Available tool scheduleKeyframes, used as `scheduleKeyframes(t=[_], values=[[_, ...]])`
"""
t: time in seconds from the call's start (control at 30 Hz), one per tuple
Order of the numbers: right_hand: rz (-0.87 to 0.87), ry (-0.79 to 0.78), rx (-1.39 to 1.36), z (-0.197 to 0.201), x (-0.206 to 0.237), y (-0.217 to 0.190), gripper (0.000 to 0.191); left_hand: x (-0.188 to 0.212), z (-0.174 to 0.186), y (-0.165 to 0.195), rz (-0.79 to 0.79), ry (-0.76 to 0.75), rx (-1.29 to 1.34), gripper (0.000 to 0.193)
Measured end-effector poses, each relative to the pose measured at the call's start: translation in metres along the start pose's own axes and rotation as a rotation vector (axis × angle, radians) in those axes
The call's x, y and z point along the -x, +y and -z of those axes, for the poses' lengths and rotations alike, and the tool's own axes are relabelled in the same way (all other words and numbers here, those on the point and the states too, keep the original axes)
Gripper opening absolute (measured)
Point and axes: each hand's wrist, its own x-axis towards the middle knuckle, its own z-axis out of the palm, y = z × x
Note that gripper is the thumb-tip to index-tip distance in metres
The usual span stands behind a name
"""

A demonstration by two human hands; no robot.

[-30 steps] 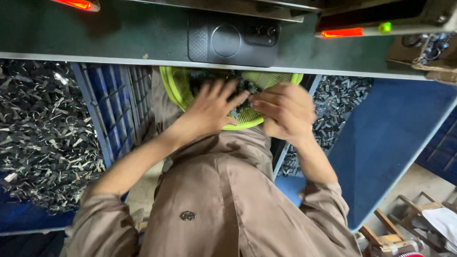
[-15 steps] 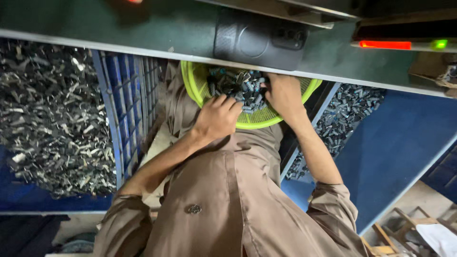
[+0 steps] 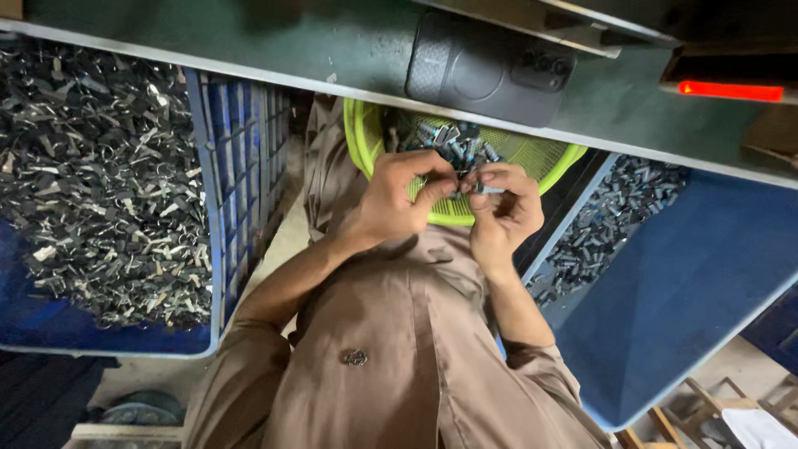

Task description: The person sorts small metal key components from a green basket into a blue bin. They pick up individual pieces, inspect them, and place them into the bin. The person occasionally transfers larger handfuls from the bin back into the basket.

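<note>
A yellow-green mesh basket [image 3: 363,143] rests on my lap, filled with several small dark and silvery metal parts [image 3: 453,141]. My left hand [image 3: 397,202] and my right hand [image 3: 504,209] meet just above the basket's near rim. Their fingertips pinch one small metal part [image 3: 475,186] between them. The part is mostly covered by the fingers, so its shape is unclear. Both forearms reach up from my brown shirt [image 3: 399,349].
A blue crate [image 3: 237,166] on the left holds a heap of dark metal pieces [image 3: 100,191]. A blue bin [image 3: 690,283] on the right holds more small dark parts [image 3: 598,233]. Overhead is a green bench edge [image 3: 249,41] with a black phone [image 3: 486,66] and a red light [image 3: 731,90].
Both hands have come out of the basket's pile and drawn together near its rim, now pinching a small part. The view has shifted slightly to the left.
</note>
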Motion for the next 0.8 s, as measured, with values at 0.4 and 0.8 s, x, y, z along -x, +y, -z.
scheduleKeyframes(t=[0.4, 0.8], values=[[0.033, -0.381, 1.006, 0.017, -0.042, 0.02, 0.023, -0.005, -0.005, -0.08, -0.137, 0.182, -1.081, 0.03], [0.162, -0.57, 1.185, -0.006, -0.058, 0.078, 0.051, -0.018, -0.009, -0.141, -0.114, -0.066, -1.227, 0.025]])
